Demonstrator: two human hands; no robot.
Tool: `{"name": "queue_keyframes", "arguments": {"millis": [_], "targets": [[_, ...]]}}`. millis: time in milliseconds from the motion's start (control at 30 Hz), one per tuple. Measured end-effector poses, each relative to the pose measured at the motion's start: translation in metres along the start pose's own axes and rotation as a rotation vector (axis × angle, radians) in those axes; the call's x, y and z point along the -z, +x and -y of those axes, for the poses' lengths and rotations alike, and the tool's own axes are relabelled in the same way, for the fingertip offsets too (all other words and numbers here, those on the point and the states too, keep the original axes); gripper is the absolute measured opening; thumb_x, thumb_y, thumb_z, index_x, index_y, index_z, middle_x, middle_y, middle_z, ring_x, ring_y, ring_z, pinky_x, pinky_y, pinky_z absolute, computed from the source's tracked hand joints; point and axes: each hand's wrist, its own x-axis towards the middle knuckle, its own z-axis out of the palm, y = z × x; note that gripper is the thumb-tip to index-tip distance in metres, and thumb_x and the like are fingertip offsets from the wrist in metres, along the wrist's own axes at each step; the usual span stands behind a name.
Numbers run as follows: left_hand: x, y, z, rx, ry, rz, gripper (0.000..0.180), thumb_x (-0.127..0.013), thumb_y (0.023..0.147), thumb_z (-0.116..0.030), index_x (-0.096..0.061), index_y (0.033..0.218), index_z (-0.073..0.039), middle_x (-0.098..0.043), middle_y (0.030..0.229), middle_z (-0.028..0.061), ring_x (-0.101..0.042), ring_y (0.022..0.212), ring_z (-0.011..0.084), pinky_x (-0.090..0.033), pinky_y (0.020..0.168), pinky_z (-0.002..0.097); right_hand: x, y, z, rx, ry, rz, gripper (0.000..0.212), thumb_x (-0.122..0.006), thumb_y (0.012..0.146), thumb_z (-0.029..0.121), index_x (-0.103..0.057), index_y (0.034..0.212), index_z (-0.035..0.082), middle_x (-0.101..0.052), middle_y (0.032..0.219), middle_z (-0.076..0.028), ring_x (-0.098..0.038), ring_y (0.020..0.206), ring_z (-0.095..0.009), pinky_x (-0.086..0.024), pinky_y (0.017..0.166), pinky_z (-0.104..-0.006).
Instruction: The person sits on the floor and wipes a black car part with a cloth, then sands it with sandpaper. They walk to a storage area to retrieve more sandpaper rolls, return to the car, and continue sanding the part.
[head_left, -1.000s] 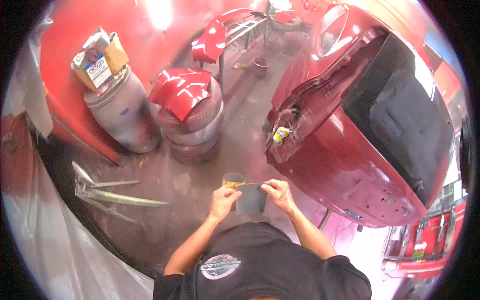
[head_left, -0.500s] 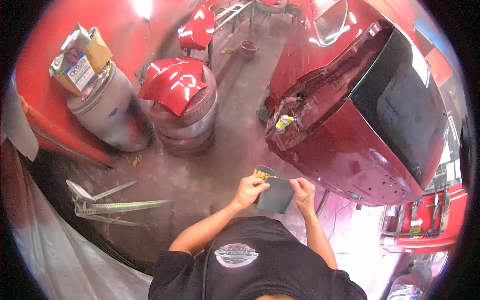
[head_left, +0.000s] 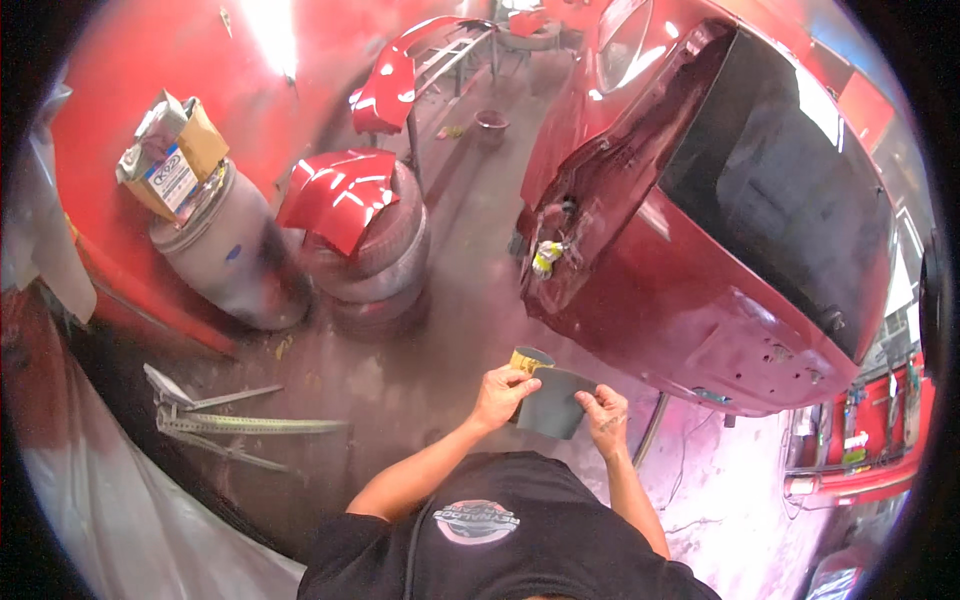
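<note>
In front of my chest I hold a dark grey sheet of sandpaper (head_left: 553,405) between both hands. My left hand (head_left: 500,396) pinches its left side, thumb on the grey face. Beyond those fingers a curled part (head_left: 531,359) shows a yellow-tan outer side. My right hand (head_left: 604,418) grips the upper right corner with thumb and fingers. The sheet bows slightly between the hands. The dark red car (head_left: 640,285) stands ahead and to the right, apart from my hands.
Stacked tires (head_left: 385,275) carry a glossy red panel (head_left: 340,195) ahead left. Beside them a grey drum (head_left: 235,255) bears an open cardboard box (head_left: 172,165). A metal stand (head_left: 250,425) lies on the left floor, near plastic sheeting (head_left: 130,480). A bucket (head_left: 490,125) stands far ahead.
The view has shifted, so the car and tires sit slightly differently in the picture. My hands keep their hold on the sandpaper, which now tilts down a little toward the right.
</note>
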Motion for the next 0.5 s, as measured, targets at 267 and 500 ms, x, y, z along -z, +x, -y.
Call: {"name": "queue_keyframes", "arguments": {"millis": [267,500], "targets": [[-0.042,-0.013,0.012,0.048,0.041,0.016,0.015,-0.079,0.087,-0.013,-0.076,0.085,0.001,-0.07,0.082,0.0041,-0.062,0.079,0.0124,-0.049,0.074,0.0294,0.034,-0.015,-0.006,0.085,0.007,-0.014,0.031,-0.074,0.091,0.021,-0.057,0.078,-0.001,-0.053,0.073,0.002,-0.047,0.072,-0.008,-0.04,0.06,-0.0306],[-0.004,0.015,0.022,0.172,-0.159,-0.031,0.012,-0.074,0.094,-0.004,-0.071,0.083,0.0,-0.059,0.078,-0.0053,-0.049,0.073,0.0045,-0.04,0.066,0.0226,-0.006,-0.006,-0.032,0.035,0.024,0.101,0.047,-0.077,0.088,0.036,-0.055,0.077,-0.004,-0.051,0.067,-0.017,-0.049,0.067,-0.015,-0.041,0.06,-0.0422]]}}
